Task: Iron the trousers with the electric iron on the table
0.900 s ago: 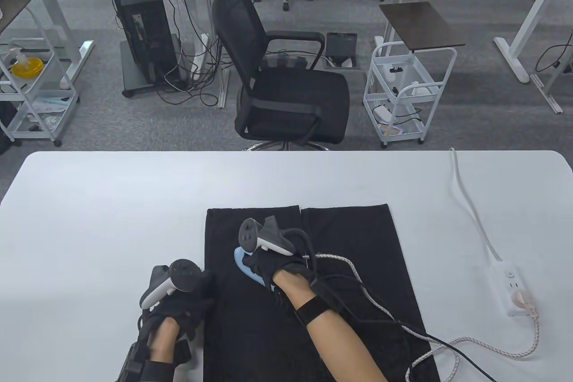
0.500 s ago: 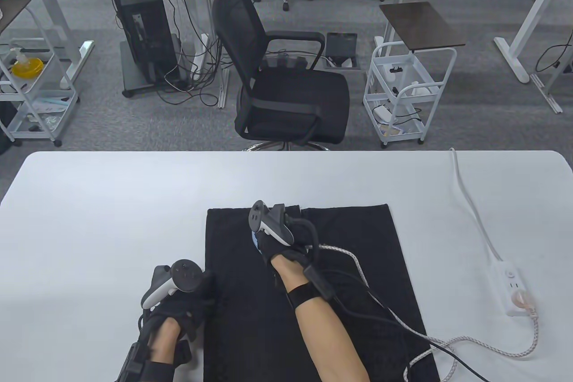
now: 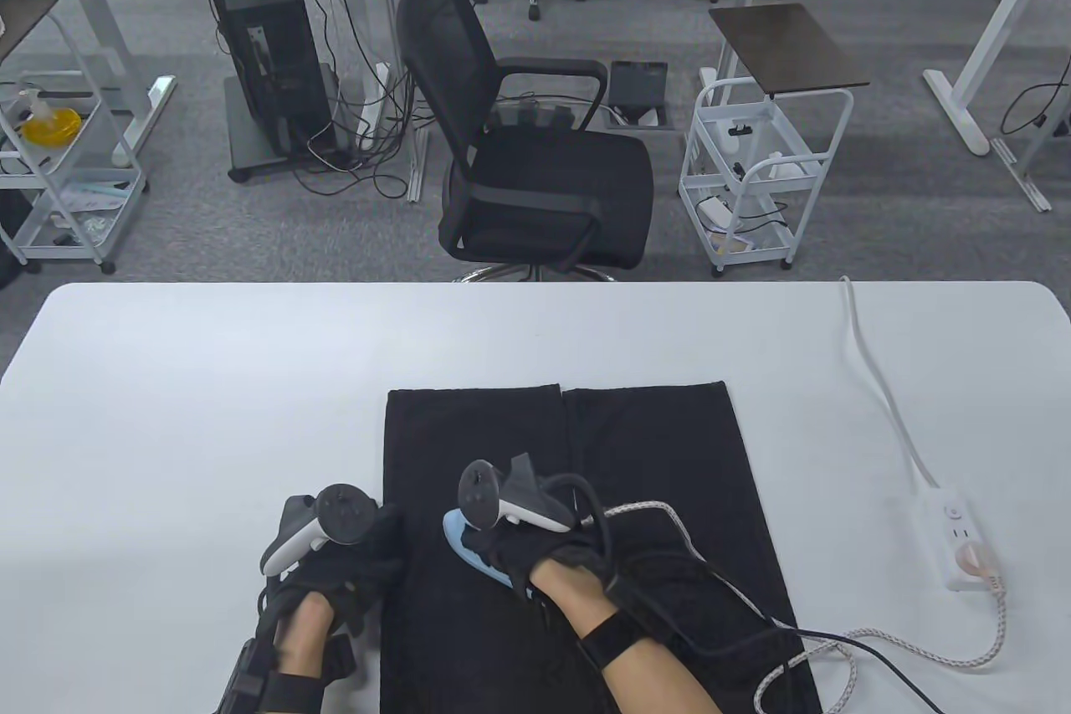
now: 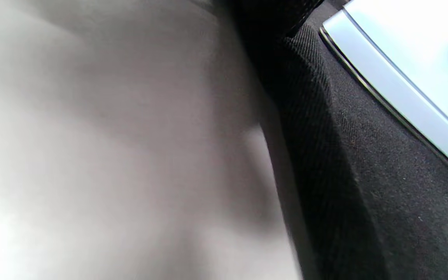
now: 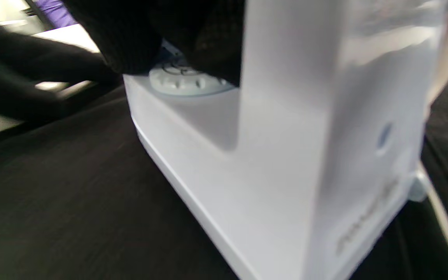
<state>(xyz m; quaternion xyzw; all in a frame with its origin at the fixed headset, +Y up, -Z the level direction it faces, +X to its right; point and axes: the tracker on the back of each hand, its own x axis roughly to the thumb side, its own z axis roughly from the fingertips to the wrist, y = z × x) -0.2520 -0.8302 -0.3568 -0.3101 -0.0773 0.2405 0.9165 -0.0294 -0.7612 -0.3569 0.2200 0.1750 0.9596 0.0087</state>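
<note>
Table view: my right hand (image 3: 535, 559) grips the iron (image 3: 468, 548) on the trousers' (image 3: 653, 446) left leg; left hand (image 3: 351, 563) presses their left edge, finger pose unclear. Wrist views: soleplate flat on cloth. I judge ironing midway, right leg remaining

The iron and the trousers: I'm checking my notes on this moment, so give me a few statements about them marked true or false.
1. The right hand has its grip on the iron, which sits on the trousers. True.
2. The iron sits on the far hem of the trousers. False: it is on the near part, close to the person.
3. The left hand rests at the left edge of the trousers. True.
4. The trousers are light grey. False: they are black.
5. A power strip lies on the table to the right of the trousers. True.
</note>
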